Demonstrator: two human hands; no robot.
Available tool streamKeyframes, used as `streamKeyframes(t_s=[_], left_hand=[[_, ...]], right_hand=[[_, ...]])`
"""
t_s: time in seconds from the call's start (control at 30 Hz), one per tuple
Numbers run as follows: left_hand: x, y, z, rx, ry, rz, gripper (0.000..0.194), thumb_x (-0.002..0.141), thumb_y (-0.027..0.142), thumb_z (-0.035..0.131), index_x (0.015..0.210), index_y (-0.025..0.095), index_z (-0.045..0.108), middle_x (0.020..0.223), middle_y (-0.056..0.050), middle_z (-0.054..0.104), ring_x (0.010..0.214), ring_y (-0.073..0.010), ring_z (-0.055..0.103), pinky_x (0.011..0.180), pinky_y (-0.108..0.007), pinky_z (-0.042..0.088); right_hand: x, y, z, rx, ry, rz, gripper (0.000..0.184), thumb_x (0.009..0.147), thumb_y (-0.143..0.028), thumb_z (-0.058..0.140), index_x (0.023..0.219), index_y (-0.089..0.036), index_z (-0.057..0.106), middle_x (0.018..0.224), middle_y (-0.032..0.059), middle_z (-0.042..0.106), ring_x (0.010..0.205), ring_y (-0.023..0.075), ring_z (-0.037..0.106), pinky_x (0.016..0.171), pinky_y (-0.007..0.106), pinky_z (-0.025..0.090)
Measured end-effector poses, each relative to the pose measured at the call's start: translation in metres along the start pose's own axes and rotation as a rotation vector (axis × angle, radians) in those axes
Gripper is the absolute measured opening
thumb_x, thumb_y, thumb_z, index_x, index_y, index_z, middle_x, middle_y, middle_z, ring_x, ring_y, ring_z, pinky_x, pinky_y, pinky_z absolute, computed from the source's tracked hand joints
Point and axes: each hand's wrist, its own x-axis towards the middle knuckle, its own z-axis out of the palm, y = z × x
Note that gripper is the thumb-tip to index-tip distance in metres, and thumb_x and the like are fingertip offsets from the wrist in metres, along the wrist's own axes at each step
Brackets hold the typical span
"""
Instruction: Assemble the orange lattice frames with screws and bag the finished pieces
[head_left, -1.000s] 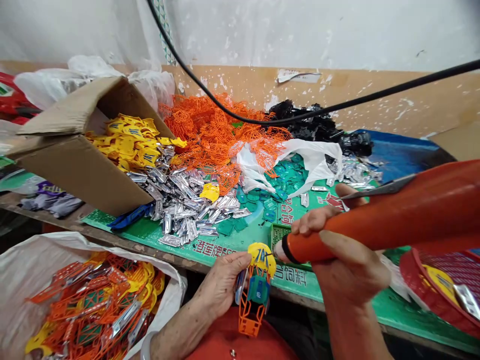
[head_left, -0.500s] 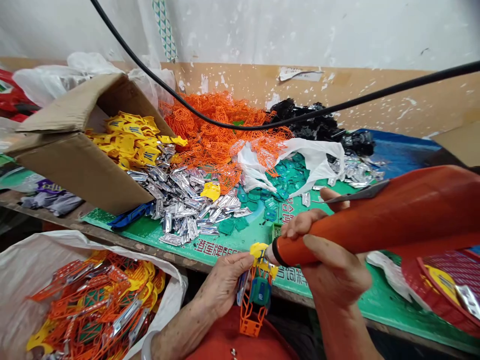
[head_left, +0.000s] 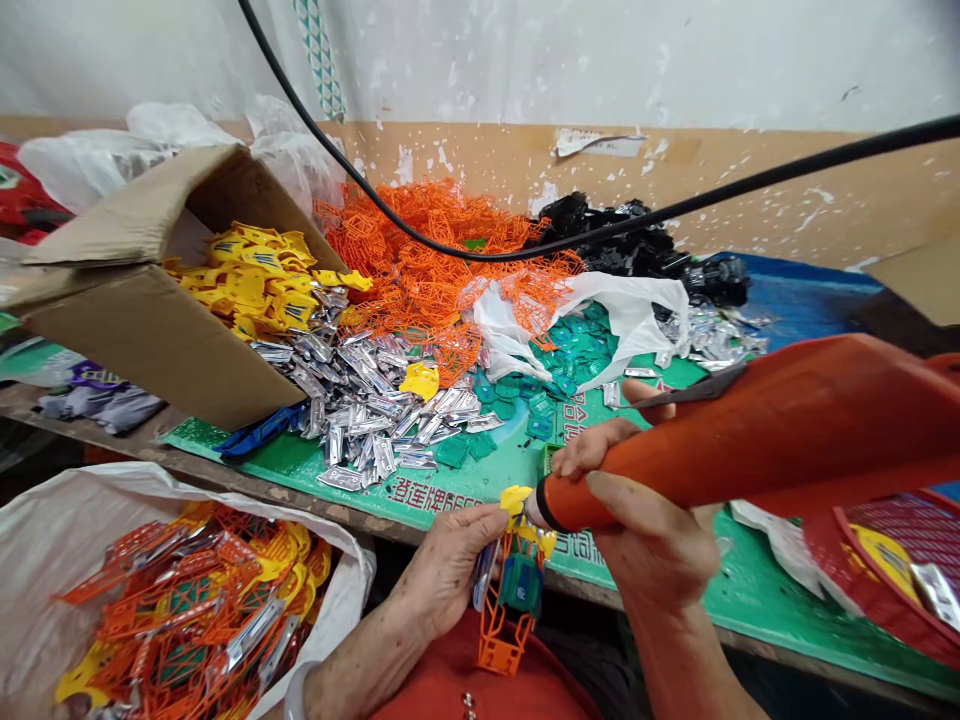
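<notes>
My left hand [head_left: 442, 565] pinches a plastic toy assembly [head_left: 522, 582] at its upper left, low in the middle of the head view. It has an orange lattice frame, a dark green block, a silvery side piece and a yellow piece on top. My right hand [head_left: 660, 540] wraps round an orange-red electric screwdriver [head_left: 712, 440], held slanting down to the left. Its pale nose meets the yellow piece, and the very tip is hidden there. Beyond the hands lie heaps of silvery parts [head_left: 375, 400] and green parts [head_left: 581, 345].
At the left, a cardboard box [head_left: 150, 330] spills yellow parts [head_left: 262, 270]. Orange frames [head_left: 427, 240] and black parts [head_left: 600, 235] pile up by the wall. A white sack [head_left: 352, 560] of assemblies stands at lower left, a red basket [head_left: 847, 580] at right. A black cable [head_left: 360, 185] hangs across.
My right hand and the screwdriver have shifted slightly left, its nose covering more of the yellow piece. My left hand and the toy assembly stay almost where they were.
</notes>
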Motion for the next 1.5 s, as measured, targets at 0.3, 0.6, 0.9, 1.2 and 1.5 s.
streamKeyframes(t_s=[0.3,0.6,0.9,1.2,1.5], left_hand=[[-0.001,-0.005,-0.002,0.019,0.038,0.037,0.037,0.056,0.042,0.085,0.069,0.010,0.071,0.053,0.001,0.058,0.044,-0.0063,0.045,0.044,-0.019,0.033],[-0.004,-0.006,0.001,0.043,0.060,0.076,0.037,0.057,0.043,0.084,0.068,0.011,0.069,0.055,0.002,0.058,0.046,-0.0066,0.045,0.045,-0.019,0.033],[-0.009,-0.002,0.006,0.038,0.094,0.071,0.035,0.053,0.039,0.086,0.060,0.011,0.066,0.052,0.002,0.056,0.045,-0.0067,0.045,0.045,-0.019,0.033],[-0.008,-0.005,0.004,0.050,0.102,0.064,0.036,0.052,0.040,0.086,0.059,0.011,0.066,0.050,0.002,0.056,0.043,-0.0064,0.044,0.044,-0.019,0.031],[-0.011,0.001,-0.001,0.048,0.068,0.013,0.035,0.052,0.038,0.087,0.064,0.012,0.067,0.051,0.002,0.060,0.042,-0.0065,0.046,0.045,-0.020,0.035]], right_hand=[[-0.008,0.011,-0.007,-0.120,-0.070,-0.035,0.037,0.067,-0.020,0.070,0.102,-0.024,0.059,0.072,-0.0028,0.060,0.064,0.0154,0.059,0.069,0.037,0.052],[-0.012,0.018,-0.008,-0.157,-0.103,-0.023,0.018,0.068,-0.020,0.068,0.084,-0.024,0.062,0.071,-0.0020,0.059,0.066,0.0163,0.058,0.070,0.038,0.053],[-0.013,0.023,-0.009,-0.087,-0.111,-0.029,0.048,0.068,-0.014,0.067,0.112,-0.027,0.053,0.071,-0.0050,0.058,0.065,0.0151,0.059,0.065,0.034,0.051],[-0.011,0.024,-0.013,-0.112,-0.154,-0.015,0.054,0.066,-0.018,0.069,0.117,-0.023,0.052,0.070,-0.0032,0.059,0.065,0.0158,0.059,0.066,0.034,0.051],[0.002,-0.007,-0.002,0.032,-0.028,-0.021,0.050,0.060,-0.014,0.070,0.108,-0.023,0.057,0.068,-0.0043,0.061,0.058,0.0139,0.057,0.059,0.031,0.049]])
